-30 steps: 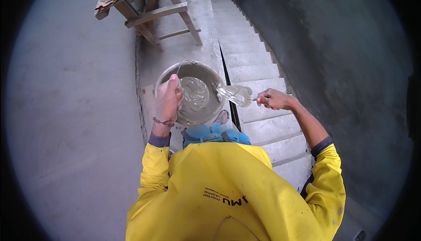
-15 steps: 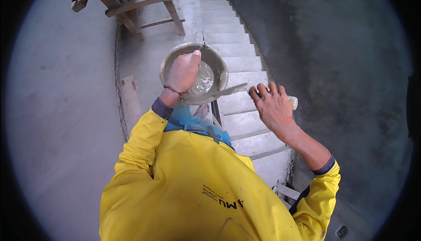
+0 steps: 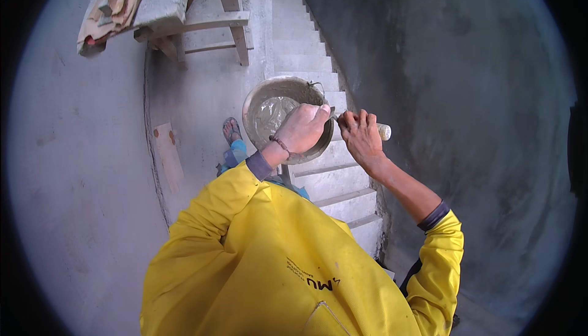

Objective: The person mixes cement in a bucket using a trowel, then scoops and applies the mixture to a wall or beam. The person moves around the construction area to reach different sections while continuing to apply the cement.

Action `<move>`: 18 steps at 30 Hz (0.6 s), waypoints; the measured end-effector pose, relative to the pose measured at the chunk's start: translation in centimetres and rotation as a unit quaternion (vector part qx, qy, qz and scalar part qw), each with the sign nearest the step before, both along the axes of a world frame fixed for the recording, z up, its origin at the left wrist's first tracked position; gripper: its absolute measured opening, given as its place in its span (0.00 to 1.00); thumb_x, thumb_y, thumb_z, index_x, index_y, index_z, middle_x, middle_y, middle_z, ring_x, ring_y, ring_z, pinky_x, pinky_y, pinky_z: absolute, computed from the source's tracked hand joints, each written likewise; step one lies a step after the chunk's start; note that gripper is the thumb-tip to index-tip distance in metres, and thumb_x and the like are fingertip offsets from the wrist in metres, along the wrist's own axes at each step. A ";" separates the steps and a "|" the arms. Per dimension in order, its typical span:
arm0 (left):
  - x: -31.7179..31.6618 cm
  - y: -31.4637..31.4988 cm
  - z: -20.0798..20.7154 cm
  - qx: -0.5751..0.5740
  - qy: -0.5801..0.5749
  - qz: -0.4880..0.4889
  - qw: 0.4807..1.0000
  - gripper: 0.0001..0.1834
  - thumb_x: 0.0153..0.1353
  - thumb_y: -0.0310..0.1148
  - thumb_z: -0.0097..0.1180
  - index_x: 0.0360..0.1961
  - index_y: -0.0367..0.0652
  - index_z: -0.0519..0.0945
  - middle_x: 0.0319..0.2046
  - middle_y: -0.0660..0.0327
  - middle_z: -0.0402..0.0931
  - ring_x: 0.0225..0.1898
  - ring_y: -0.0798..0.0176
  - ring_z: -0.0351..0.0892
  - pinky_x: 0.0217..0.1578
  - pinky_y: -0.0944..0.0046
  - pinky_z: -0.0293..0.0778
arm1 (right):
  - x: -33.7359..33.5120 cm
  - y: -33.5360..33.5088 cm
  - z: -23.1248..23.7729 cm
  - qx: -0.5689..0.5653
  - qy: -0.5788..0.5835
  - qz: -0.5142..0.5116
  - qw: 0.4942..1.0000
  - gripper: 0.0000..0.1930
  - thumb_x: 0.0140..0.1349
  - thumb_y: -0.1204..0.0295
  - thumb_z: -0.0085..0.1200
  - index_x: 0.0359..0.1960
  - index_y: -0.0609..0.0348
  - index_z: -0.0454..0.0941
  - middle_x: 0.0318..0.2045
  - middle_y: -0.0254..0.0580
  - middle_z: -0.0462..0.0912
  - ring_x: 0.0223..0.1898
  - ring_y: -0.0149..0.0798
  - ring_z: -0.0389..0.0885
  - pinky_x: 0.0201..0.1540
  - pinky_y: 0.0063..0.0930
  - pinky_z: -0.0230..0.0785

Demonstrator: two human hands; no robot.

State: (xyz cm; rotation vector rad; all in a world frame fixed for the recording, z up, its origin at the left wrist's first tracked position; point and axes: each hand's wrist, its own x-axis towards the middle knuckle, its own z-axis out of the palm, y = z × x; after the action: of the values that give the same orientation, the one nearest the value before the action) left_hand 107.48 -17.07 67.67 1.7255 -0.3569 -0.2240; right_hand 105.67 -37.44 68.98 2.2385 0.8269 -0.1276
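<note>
Bucket (image 3: 260,94) of wet mortar (image 3: 271,115), in front of the yellow shirt (image 3: 269,244) and overlapping the concrete stairs (image 3: 338,184) in the overhead view; whether hanging or resting, impossible to tell. Left hand (image 3: 302,126) clenched over the opening, apparently on the wire bail (image 3: 316,84); fingers of the right hand (image 3: 362,140) wrapped around the pale handle of a trowel (image 3: 384,132), blade mostly hidden. Possible mishaps: spillage onto the steps, from a tilted rim or slipping bail; a stumble, from treads screened by the bucket, with only 1 sandalled foot (image 3: 231,130) in sight. Appearance: round, grey, mortar-crusted walls; glossy, folded contents.
</note>
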 end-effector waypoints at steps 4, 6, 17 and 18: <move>3.9 -0.2 -0.4 0.014 0.030 0.020 0.999 0.25 0.70 0.43 0.38 0.27 0.30 0.74 0.24 0.37 0.72 0.31 0.35 0.74 0.35 0.46 0.69 | 4.5 2.2 1.2 0.246 0.046 -0.123 0.960 0.12 0.61 0.68 0.52 0.47 0.49 0.76 0.39 0.39 0.76 0.43 0.44 0.76 0.42 0.40 0.67; 5.8 -0.5 -0.4 0.037 0.051 0.017 0.998 0.26 0.68 0.43 0.38 0.24 0.30 0.75 0.26 0.35 0.74 0.33 0.32 0.76 0.36 0.42 0.70 | 4.9 2.7 0.2 0.280 0.070 -0.175 0.941 0.12 0.61 0.64 0.54 0.46 0.49 0.76 0.36 0.42 0.79 0.37 0.50 0.81 0.36 0.44 0.73; 17.3 -2.2 -2.0 0.080 0.050 0.001 0.996 0.31 0.70 0.48 0.33 0.24 0.34 0.76 0.24 0.37 0.74 0.32 0.33 0.76 0.36 0.43 0.70 | 6.7 -2.2 -3.9 0.623 0.244 -0.604 0.433 0.15 0.67 0.58 0.52 0.33 0.60 0.72 0.19 0.39 0.76 0.23 0.38 0.78 0.29 0.33 0.73; 18.3 -3.2 -2.1 0.101 0.050 -0.022 0.993 0.31 0.71 0.49 0.33 0.24 0.35 0.77 0.23 0.38 0.75 0.31 0.34 0.76 0.36 0.43 0.71 | 7.3 -2.2 -4.6 0.683 0.239 -0.625 0.292 0.17 0.69 0.55 0.49 0.32 0.56 0.70 0.21 0.35 0.74 0.22 0.34 0.74 0.28 0.28 0.72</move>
State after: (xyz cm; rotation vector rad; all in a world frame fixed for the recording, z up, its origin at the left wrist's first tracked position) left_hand 125.77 -20.28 65.60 1.8980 -0.3061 -0.3884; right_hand 112.99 -39.66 64.42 3.8233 -1.8093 -1.2799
